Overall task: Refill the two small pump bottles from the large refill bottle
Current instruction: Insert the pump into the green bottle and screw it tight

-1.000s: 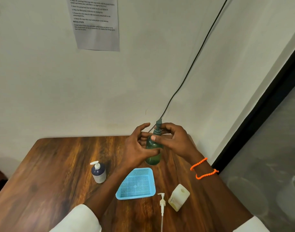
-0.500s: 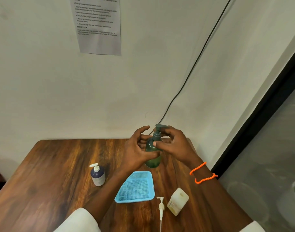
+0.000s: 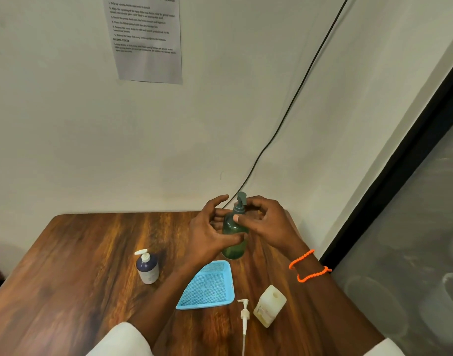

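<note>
A large green refill bottle (image 3: 233, 249) with a dark pump head stands upright at the table's far side. My left hand (image 3: 210, 232) wraps its body from the left. My right hand (image 3: 264, 222) pinches the collar below the pump head. A small dark-blue pump bottle (image 3: 147, 269) with a white pump stands to the left. A small pale-yellow bottle (image 3: 269, 305) stands open-necked at the right front, and its white pump (image 3: 244, 317) lies on the table beside it.
A blue mesh tray (image 3: 207, 286) lies on the wooden table (image 3: 66, 278) between the bottles. A black cable (image 3: 292, 98) runs down the wall behind the green bottle. A printed sheet (image 3: 147, 37) hangs on the wall. The table's right edge meets a dark frame.
The green bottle's pump head has turned between frames while my right fingers shifted around its collar. My left hand has stayed on the body. The view has dropped slightly.
</note>
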